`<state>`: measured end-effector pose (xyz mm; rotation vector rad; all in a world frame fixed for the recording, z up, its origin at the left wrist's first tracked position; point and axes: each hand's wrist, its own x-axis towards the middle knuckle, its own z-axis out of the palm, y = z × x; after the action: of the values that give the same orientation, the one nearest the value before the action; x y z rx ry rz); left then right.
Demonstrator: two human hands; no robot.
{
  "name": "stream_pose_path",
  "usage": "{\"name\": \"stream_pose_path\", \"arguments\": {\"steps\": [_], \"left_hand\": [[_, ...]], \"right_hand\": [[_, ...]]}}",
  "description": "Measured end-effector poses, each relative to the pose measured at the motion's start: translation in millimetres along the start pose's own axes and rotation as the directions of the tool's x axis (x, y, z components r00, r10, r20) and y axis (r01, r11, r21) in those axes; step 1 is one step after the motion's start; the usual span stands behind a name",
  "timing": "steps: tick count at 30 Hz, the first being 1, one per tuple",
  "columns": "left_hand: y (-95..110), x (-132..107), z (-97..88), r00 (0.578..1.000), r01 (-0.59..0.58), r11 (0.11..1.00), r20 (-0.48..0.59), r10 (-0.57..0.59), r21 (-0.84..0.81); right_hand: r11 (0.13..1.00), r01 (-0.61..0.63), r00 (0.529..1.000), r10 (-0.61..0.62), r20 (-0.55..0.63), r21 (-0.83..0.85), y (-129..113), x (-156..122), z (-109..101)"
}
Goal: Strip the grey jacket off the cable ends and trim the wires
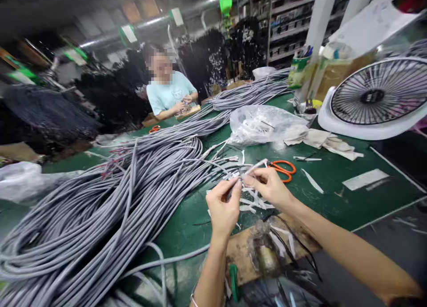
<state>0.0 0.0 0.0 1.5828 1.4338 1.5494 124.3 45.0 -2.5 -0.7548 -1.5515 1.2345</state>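
Note:
My left hand and my right hand meet over the green table, both pinched closed on the end of a grey cable. The left fingers grip the cable's sheath; the right fingertips pinch its stripped tip, where thin wires and white strips stick out. White scraps lie on the table right under my hands. Orange-handled scissors lie just beyond my right hand.
A big pile of grey cables fills the table's left half. A clear plastic bag, cloth rags and a white fan stand at the right. A wooden block sits near me. A person in a light-blue shirt works opposite.

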Motion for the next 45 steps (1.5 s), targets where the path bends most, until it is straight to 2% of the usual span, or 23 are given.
{"name": "stream_pose_path", "arguments": {"steps": [3, 5, 9, 11, 13, 15, 19, 21, 26, 33, 38, 41, 45], "left_hand": [[-1.4, 1.1, 2.3, 0.997, 0.055, 0.997, -0.058, -0.057, -0.047], [-1.5, 1.2, 4.2, 0.991, 0.081, 0.993, -0.100, -0.089, -0.082], [0.8, -0.5, 8.2, 0.985, 0.086, 0.989, -0.141, -0.102, -0.119], [2.2, -1.9, 9.6, 0.984, 0.081, 0.990, -0.147, -0.098, -0.119], [3.3, -2.9, 10.2, 0.984, 0.075, 0.989, -0.151, -0.093, -0.124], [3.6, -3.1, 9.9, 0.985, 0.063, 0.990, -0.154, -0.083, -0.126], [1.6, -0.6, 7.7, 0.989, 0.041, 0.992, -0.137, -0.058, -0.123], [0.2, 1.0, 7.1, 0.993, 0.032, 0.989, -0.110, -0.048, -0.143], [0.5, 2.0, 8.9, 0.998, 0.064, 0.982, -0.010, -0.067, -0.177], [0.8, 5.1, 11.1, 0.997, 0.014, 0.981, -0.068, -0.028, -0.196], [1.3, 8.5, 9.0, 0.999, -0.005, 0.976, -0.043, -0.005, -0.217], [4.3, 8.6, 8.6, 0.999, -0.018, 0.988, -0.035, 0.013, -0.154], [8.6, 5.8, 10.8, 0.989, -0.090, 0.995, -0.116, 0.095, 0.045]], "right_hand": [[0.992, 0.091, 0.996, -0.091, 0.000, -0.087, -5.0, -1.7, 4.1], [0.957, 0.199, 0.978, -0.208, -0.019, -0.212, -7.6, -4.6, 6.1], [0.807, 0.418, 0.882, -0.471, -0.029, -0.417, -9.5, -11.7, 7.4], [0.754, 0.472, 0.841, -0.541, -0.023, -0.456, -9.8, -13.6, 6.7], [0.729, 0.497, 0.822, -0.569, -0.014, -0.472, -10.9, -14.2, 5.7], [0.728, 0.495, 0.828, -0.561, 0.002, -0.475, -12.8, -13.4, 4.8], [0.802, 0.382, 0.904, -0.427, 0.004, -0.459, -15.4, -8.7, 4.6], [0.829, 0.324, 0.928, -0.373, -0.020, -0.455, -14.9, -6.1, 4.2], [0.833, 0.296, 0.917, -0.384, -0.104, -0.467, -12.3, -3.5, -0.8], [0.894, 0.260, 0.942, -0.317, -0.107, -0.365, -13.5, -4.0, -2.6], [0.937, 0.211, 0.962, -0.249, -0.109, -0.280, -12.8, -5.8, -2.2], [0.956, 0.192, 0.968, -0.222, -0.120, -0.221, -11.6, -5.7, -1.8], [0.956, 0.227, 0.963, -0.249, -0.100, -0.188, -11.9, -7.2, -0.7]]}}
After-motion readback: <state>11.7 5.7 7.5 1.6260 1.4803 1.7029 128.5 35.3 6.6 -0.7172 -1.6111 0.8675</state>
